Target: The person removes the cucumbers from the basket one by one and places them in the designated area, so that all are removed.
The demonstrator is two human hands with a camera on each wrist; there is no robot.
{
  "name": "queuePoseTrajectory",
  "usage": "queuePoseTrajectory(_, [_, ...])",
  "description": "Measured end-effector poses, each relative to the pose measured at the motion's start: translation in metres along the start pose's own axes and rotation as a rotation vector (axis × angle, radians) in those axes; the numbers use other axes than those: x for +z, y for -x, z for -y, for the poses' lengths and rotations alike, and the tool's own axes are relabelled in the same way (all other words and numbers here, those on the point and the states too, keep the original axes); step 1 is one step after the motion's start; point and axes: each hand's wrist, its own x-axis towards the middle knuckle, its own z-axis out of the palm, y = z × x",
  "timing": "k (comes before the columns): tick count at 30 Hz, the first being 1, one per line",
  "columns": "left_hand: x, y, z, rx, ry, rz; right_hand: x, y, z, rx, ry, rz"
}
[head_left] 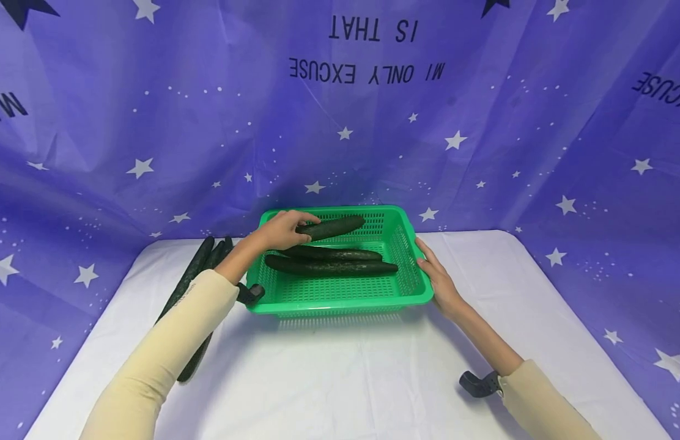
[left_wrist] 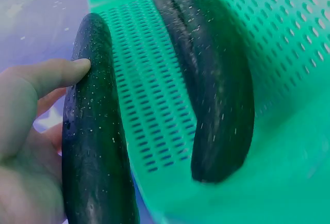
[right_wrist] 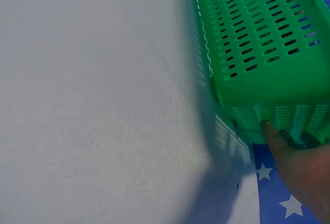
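My left hand (head_left: 282, 231) grips a dark green cucumber (head_left: 337, 227) over the far left part of a green plastic basket (head_left: 340, 301). In the left wrist view the thumb lies along the side of this cucumber (left_wrist: 98, 126), and some fingers are hidden behind it. Two more cucumbers (head_left: 334, 267) lie side by side on the basket's floor, roughly parallel to its long sides. At the basket's right end, my right hand (head_left: 441, 284) holds the rim and end wall. The right wrist view shows its fingers (right_wrist: 276, 139) against the slotted outer wall.
Several cucumbers (head_left: 188, 284) lie on the white-covered table (head_left: 340, 379) left of the basket, partly hidden by the left sleeve. A purple cloth (head_left: 373, 165) with stars and lettering hangs behind the table and on both sides.
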Motion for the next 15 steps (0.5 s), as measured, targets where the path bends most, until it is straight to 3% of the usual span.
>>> queuePoseTrajectory(9, [-0.02, 0.047, 0.003, -0.051, 0.028, -0.12, 0.0, 0.0, 0.001, 0.003, 0.01, -0.015])
queuePoseTrajectory(15, [-0.027, 0.082, 0.015, -0.085, 0.037, -0.199, 0.0, 0.0, 0.001, 0.003, 0.011, -0.009])
